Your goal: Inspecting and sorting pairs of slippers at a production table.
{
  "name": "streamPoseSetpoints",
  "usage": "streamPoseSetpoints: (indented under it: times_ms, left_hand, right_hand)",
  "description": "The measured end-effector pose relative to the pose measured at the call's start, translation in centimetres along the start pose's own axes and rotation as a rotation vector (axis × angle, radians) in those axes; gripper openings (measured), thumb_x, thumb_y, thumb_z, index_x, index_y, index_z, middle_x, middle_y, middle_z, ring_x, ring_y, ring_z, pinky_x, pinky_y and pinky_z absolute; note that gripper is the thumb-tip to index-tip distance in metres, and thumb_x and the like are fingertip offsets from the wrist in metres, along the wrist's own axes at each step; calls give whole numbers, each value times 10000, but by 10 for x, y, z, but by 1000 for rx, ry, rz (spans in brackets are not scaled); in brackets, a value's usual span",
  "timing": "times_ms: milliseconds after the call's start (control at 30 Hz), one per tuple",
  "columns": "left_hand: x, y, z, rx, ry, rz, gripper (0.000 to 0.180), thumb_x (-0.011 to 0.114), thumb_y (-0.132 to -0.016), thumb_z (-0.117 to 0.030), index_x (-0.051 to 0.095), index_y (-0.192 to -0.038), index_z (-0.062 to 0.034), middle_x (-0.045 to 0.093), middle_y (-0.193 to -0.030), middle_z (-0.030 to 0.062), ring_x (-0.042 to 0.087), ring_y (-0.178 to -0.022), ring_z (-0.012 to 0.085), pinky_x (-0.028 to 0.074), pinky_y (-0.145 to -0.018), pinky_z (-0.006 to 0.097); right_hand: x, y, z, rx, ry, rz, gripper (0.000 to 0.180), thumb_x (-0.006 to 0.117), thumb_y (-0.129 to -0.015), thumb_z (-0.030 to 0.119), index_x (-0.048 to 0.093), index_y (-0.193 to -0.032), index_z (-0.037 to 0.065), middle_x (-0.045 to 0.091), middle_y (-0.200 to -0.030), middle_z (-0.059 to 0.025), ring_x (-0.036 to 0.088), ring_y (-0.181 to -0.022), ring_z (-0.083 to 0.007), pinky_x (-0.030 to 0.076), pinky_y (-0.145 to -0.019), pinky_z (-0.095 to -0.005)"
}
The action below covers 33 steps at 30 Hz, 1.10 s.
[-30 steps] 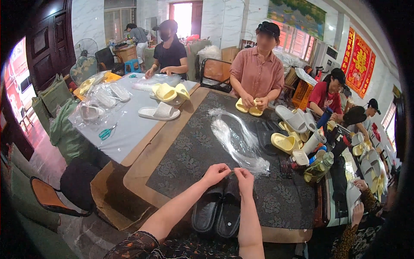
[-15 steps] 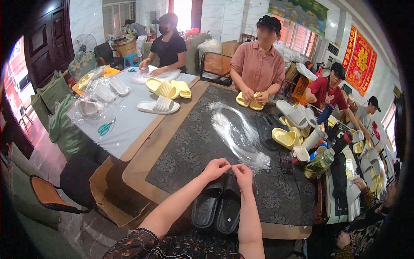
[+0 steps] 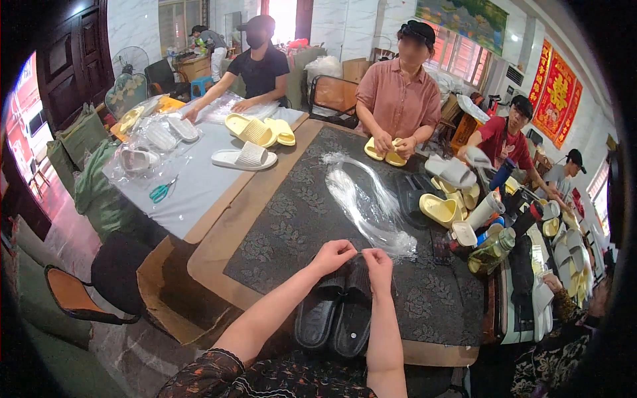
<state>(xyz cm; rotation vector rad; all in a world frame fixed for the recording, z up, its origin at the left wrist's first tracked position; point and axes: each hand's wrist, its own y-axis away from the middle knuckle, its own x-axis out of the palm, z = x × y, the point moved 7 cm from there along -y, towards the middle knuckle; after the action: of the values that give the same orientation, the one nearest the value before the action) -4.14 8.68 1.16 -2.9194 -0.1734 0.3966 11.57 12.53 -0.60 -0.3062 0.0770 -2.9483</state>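
My left hand and my right hand are closed in pinches just above a pair of black slide slippers. A thin strand spans the small gap between my fingertips; its fine detail is too small to make out. The slippers lie side by side at the near table edge, between my forearms, their straps partly hidden by my hands. Beyond my hands, a loose bundle of clear, shiny plastic strands is spread over the dark patterned table cover.
Yellow slippers, a green-tinted bottle and a white cup crowd the right side. A co-worker across the table handles yellow slippers. Left, a grey table bears bagged slippers and scissors. Chair at lower left.
My hands have moved slightly apart, with the strand now showing between them. At the right, a co-worker has lifted a grey slipper; another at the left has reached toward the bagged slippers.
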Motion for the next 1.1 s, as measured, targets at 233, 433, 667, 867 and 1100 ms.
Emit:
streamPoseSetpoints:
  times_ms: [233, 433, 667, 867, 1100]
  left_hand:
    - [3, 0, -1, 6, 38, 5, 180, 632, -847, -191, 623, -850, -11, 568, -675, -22, 488, -636, 54, 417, -598, 246]
    - [2, 0, -1, 7, 43, 8, 191, 638, -840, -198, 623, -844, -8, 570, -665, -8, 492, -629, 60, 421, -593, 250]
    - [1, -1, 5, 4, 32, -6, 201, 641, -831, -212, 627, -846, -12, 584, -667, 7, 508, -627, 72, 431, -594, 261]
    - [4, -1, -2, -1, 39, 16, 186, 634, -853, -196, 622, -845, -11, 575, -688, -26, 498, -655, 49, 426, -604, 239]
    - [3, -1, 2, -4, 49, 26, 188, 636, -848, -194, 618, -846, -7, 576, -696, -26, 495, -654, 50, 422, -604, 239]
  right_hand:
    - [-2, 1, 4, -61, 61, -19, 117, 648, -841, 130, 658, -829, 14, 600, -744, 30, 513, -696, -41, 407, -643, -209]
    - [9, 5, 11, -69, 230, 64, 108, 639, -849, 116, 657, -832, 11, 603, -743, 27, 516, -696, -47, 409, -654, -208]
    - [14, 4, 10, -106, 243, 109, 136, 656, -843, 147, 665, -849, 12, 615, -769, 11, 529, -715, -58, 425, -674, -220]
    - [-8, -2, -2, -63, 87, -37, 129, 636, -857, 123, 657, -876, -3, 624, -792, 6, 539, -735, -61, 425, -678, -215]
    - [-1, 1, 6, -95, 113, 1, 138, 654, -847, 138, 661, -887, 6, 625, -788, 8, 541, -726, -56, 423, -673, -205]
